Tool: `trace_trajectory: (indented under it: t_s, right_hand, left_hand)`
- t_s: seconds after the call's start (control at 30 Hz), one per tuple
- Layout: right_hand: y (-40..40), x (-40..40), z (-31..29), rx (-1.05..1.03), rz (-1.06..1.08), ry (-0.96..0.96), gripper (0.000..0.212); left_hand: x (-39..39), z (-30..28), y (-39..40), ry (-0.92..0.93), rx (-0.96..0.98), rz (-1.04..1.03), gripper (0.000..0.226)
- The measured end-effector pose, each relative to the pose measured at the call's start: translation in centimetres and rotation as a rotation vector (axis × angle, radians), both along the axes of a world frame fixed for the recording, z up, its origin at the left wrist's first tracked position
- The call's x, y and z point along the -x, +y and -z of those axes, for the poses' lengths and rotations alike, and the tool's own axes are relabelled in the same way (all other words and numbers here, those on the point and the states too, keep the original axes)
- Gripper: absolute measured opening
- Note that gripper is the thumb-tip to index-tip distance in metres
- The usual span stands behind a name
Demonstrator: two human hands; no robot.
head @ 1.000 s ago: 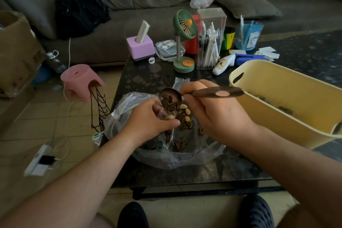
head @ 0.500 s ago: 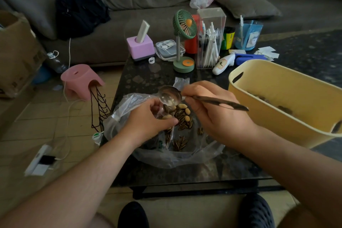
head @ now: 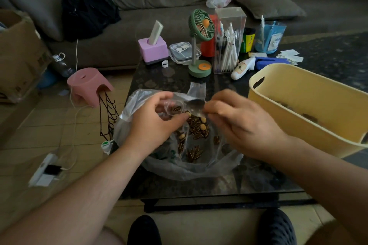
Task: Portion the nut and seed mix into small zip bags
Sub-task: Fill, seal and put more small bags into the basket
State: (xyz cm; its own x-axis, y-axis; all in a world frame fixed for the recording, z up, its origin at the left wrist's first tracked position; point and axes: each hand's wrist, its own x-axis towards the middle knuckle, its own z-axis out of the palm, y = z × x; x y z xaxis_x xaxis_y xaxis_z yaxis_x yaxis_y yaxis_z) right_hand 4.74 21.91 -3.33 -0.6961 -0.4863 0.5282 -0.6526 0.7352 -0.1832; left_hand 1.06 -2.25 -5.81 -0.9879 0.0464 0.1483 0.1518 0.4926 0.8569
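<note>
A big clear plastic bag (head: 199, 167) lies on the dark table with striped seeds and pale nuts (head: 197, 127) inside. My left hand (head: 153, 123) holds a small clear zip bag (head: 173, 108) with its mouth held open above the mix; a few seeds show inside it. My right hand (head: 241, 125) grips a metal spoon (head: 196, 106), whose bowl sits at the small bag's mouth. The spoon's handle is hidden under my fingers. Both hands are blurred.
A yellow tub (head: 310, 105) with a few filled bags stands at the right. Behind the hands stand a green desk fan (head: 200, 45), a clear pen box (head: 229, 42), a pink holder (head: 153, 49) and a white bottle (head: 243, 67). A pink stool (head: 87, 83) sits on the floor left.
The spoon's bowl has tipped and emptied into the small bag. My right hand has turned over, hiding the handle that stuck out to the right. My left hand rose slightly with the bag.
</note>
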Motion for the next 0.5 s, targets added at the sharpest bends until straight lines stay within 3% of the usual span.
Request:
trace_trajectory:
  t_s: [0.27, 0.5]
  right_hand:
    - [0.9, 0.7, 2.9, -0.437, 0.127, -0.247, 0.050]
    - [0.6, 1.4, 4.6, -0.474, 0.073, -0.317, 0.041]
  left_hand:
    - [0.2, 0.6, 0.5, -0.009, -0.120, 0.027, 0.049]
    - [0.8, 0.9, 0.7, -0.224, -0.288, 0.040, 0.027]
